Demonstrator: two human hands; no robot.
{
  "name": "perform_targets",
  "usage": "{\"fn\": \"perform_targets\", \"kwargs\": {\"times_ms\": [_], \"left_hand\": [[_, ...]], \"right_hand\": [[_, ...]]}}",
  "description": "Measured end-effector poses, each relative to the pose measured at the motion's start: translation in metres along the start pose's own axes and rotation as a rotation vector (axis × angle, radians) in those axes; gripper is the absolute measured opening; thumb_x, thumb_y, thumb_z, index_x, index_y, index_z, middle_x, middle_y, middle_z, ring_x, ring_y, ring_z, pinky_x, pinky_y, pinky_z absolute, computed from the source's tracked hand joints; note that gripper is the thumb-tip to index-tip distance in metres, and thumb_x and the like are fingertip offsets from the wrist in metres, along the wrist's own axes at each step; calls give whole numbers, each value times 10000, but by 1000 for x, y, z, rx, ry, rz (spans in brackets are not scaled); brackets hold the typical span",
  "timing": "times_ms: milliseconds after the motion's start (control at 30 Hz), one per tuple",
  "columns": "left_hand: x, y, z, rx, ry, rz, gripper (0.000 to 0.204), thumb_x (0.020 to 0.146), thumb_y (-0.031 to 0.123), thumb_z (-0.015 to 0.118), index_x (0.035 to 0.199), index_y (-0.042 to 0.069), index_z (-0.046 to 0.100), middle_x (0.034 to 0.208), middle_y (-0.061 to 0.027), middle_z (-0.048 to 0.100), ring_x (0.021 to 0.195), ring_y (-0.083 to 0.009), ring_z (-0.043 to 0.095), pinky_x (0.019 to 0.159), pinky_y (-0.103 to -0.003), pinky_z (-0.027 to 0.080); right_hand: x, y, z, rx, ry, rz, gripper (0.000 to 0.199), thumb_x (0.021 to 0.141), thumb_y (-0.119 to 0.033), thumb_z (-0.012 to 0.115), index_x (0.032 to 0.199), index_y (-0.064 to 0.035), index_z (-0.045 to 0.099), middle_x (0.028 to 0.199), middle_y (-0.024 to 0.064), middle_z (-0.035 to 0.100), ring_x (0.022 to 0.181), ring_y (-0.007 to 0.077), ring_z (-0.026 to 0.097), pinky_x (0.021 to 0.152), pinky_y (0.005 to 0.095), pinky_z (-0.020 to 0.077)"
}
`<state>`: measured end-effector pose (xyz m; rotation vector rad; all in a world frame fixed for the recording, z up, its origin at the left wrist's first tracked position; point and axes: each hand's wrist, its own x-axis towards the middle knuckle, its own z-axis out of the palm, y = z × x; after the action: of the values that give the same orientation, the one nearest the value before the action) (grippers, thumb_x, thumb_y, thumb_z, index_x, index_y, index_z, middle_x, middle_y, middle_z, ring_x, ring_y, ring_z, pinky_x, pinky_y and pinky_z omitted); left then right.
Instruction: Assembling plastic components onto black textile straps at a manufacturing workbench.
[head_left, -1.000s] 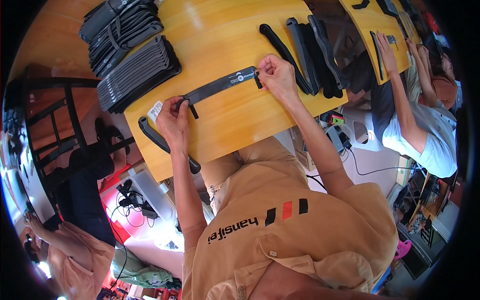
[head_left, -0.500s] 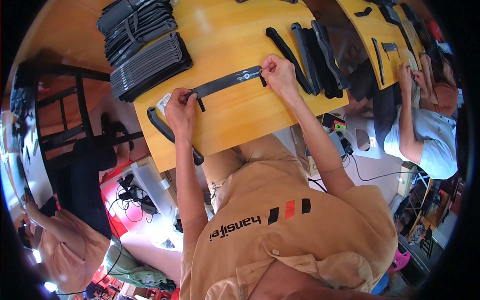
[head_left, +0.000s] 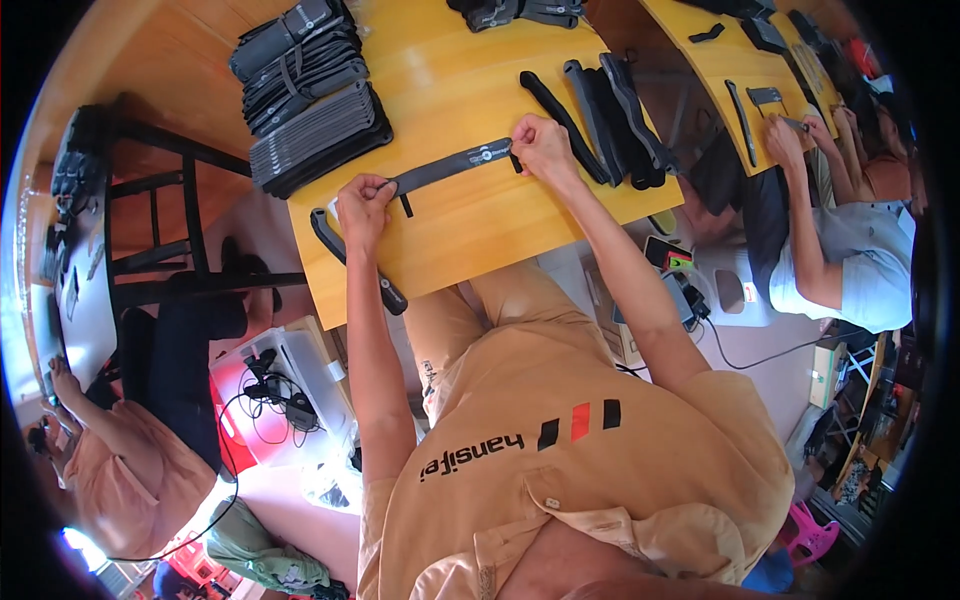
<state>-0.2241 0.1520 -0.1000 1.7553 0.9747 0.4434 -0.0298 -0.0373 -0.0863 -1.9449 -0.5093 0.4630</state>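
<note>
Left end of the black strap (head_left: pixel 450 165) hidden under the left hand (head_left: pixel 362 205), fingers pinched on it; small white tag there hard to make out. Right hand (head_left: pixel 540 148) clenched on the strap's other end. Strap flat on yellow table (head_left: pixel 470 240), forearms stretched forward. Stacked gray straps (head_left: pixel 310 110) lie left, black straps (head_left: pixel 600 120) right.

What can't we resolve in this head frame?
- Left end of the strap: hidden by left hand; grip unclear.
- Right end: covered by right hand.
- Round mark on strap: too small.
- Strap pile: count blurs together.
- Co-worker's hands: fisheye rim, too small.
</note>
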Motion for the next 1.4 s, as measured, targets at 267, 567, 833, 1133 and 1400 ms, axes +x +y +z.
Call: {"fn": "perform_targets", "kwargs": {"times_ms": [267, 567, 833, 1133, 1400], "left_hand": [[5, 0, 4, 87, -7, 18, 141, 775, 96, 668, 751, 2, 565, 546, -16, 520, 394, -81, 448, 358, -226, 330], [-14, 1, -2, 326, 223, 155, 145, 783, 150, 627, 797, 13, 582, 625, -124, 599, 618, -276, 597, 584, -361, 448], [-61, 25, 19, 471, 181, 432, 346, 819, 198, 587, 1111, 17, 545, 1086, -174, 555, 939, -312, 545, 812, -390, 427], [-62, 15, 49, 908, -61, 607, 641, 871, 395, 473, 1364, 25, 297, 1444, -133, 237, 1331, -293, 220, 1061, -491, 181], [-62, 7, 51, 929, -40, 613, 616, 884, 364, 457, 1379, 45, 275, 1454, -128, 212, 1330, -293, 220, 1056, -488, 192]], "right_hand": [[-1, -3, -3, -19, -2, 2, 40, 661, 28, 590, 696, 22, 571, 598, 85, 575, 503, 165, 595, 413, 277, 516], [1, 3, 3, -133, 45, -83, 23, 664, 4, 580, 679, 21, 580, 590, 138, 593, 524, 228, 611, 491, 327, 508], [-24, -3, -4, -243, 140, -311, 84, 707, 0, 559, 784, 12, 590, 829, 165, 612, 791, 291, 606, 681, 356, 481], [-71, 1, 47, -611, -36, -704, 463, 817, -130, 549, 1235, 26, 427, 1310, 155, 400, 1247, 290, 343, 1024, 432, 277], [-67, 10, 35, -736, 33, -554, 541, 856, -273, 525, 1286, 23, 383, 1352, 151, 365, 1279, 272, 310, 1063, 464, 185]]}}
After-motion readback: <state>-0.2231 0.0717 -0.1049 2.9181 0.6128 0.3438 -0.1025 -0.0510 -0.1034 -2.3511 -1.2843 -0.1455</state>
